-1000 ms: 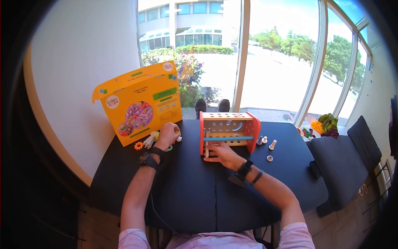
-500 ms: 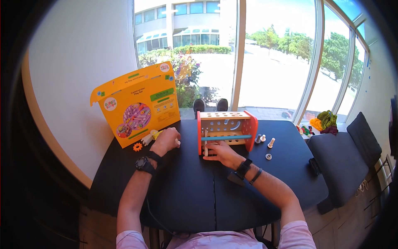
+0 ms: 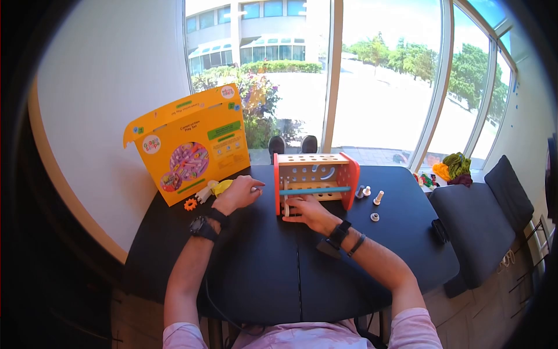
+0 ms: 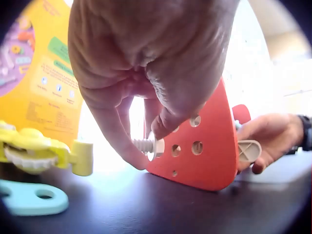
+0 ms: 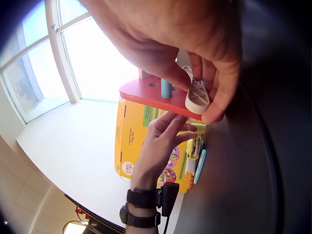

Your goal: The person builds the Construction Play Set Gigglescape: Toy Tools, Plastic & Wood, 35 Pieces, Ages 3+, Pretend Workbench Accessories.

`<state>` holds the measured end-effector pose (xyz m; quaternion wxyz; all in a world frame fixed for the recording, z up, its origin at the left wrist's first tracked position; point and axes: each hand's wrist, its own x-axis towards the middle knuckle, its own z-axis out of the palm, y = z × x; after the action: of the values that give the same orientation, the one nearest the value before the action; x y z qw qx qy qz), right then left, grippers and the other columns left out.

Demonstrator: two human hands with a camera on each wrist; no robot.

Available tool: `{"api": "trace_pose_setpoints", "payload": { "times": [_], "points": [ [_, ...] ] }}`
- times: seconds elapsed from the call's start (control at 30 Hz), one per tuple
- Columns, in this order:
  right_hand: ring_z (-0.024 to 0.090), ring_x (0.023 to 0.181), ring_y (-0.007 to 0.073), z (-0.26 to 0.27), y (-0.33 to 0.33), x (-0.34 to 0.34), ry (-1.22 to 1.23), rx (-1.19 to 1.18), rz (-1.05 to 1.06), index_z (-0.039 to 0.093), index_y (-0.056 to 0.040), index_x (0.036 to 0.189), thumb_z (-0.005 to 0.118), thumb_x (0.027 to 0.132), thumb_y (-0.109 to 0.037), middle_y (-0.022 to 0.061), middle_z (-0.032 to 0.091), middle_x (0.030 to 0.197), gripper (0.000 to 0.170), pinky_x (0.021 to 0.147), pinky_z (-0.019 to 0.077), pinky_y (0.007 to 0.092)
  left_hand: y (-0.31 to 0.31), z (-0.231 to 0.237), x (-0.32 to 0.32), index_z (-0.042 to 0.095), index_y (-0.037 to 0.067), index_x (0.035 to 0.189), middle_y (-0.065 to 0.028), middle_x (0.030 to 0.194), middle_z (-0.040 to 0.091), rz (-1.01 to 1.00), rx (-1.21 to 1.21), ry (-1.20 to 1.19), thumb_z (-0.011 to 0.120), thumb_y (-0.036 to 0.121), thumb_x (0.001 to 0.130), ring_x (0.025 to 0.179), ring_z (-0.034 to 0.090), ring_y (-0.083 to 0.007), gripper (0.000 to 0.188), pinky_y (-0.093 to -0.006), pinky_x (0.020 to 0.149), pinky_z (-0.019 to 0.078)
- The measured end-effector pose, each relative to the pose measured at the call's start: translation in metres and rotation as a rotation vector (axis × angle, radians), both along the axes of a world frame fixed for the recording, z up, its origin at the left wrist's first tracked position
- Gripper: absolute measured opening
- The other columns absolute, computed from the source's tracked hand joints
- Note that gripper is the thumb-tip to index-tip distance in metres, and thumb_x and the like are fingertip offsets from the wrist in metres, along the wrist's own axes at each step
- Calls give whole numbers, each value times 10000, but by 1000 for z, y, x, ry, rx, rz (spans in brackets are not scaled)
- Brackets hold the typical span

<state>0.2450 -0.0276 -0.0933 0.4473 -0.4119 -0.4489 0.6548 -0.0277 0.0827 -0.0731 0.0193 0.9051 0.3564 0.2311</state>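
My left hand (image 3: 238,193) pinches a white toy bolt (image 4: 142,145) between thumb and fingers, its threaded shaft and hexagonal head showing in the left wrist view. It is beside the outer face of a red end panel (image 4: 187,163) full of holes. That panel belongs to a wooden toy toolbox (image 3: 314,159) with a blue rod (image 3: 317,191) across its front. Inside the same panel, my right hand (image 3: 314,213) holds a cream ribbed toy strip (image 5: 197,101) with rounded ends, lying close along the red surface. Thumb and fingers are on either side of the strip.
Behind the left hand stands an open yellow box (image 3: 192,131). By it lie an orange gear (image 3: 190,204), a yellow toy piece (image 4: 36,148) and a teal strip (image 4: 36,199). Toy bolts (image 3: 378,198) and a small round piece (image 3: 375,217) are right of the toolbox.
The left hand has lifted the white bolt away from the pieces by the yellow box and moved right, toward the red panel. The right hand stays at the strip.
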Motion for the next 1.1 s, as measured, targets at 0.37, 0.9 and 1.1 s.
{"api": "trace_pose_setpoints", "payload": {
  "times": [0.37,0.9,1.1],
  "points": [
    [743,1155,246,0,-2,-4,3,5,-13,579,-17,1417,653,1111,-173,118,680,1307,351,992,674,467,29,-33,41,614,3,1445,-125,1207,722,-3,-986,-783,440,131,1192,1006,792,-226,332,-374,911,690],
    [747,1186,267,-6,-1,-3,-1,4,3,554,-26,1460,656,1121,-192,128,676,1342,391,1029,650,469,18,-33,41,697,-75,1296,-148,1111,766,64,-876,-738,684,121,1096,952,804,-211,280,-336,862,691],
    [738,1184,261,-6,1,-2,0,-2,14,562,-18,1444,639,1119,-168,126,663,1349,366,1008,663,473,21,-40,41,697,-4,1264,-94,1072,748,77,-1037,-1070,725,176,1099,968,764,-184,246,-326,884,679]
  ]
}}
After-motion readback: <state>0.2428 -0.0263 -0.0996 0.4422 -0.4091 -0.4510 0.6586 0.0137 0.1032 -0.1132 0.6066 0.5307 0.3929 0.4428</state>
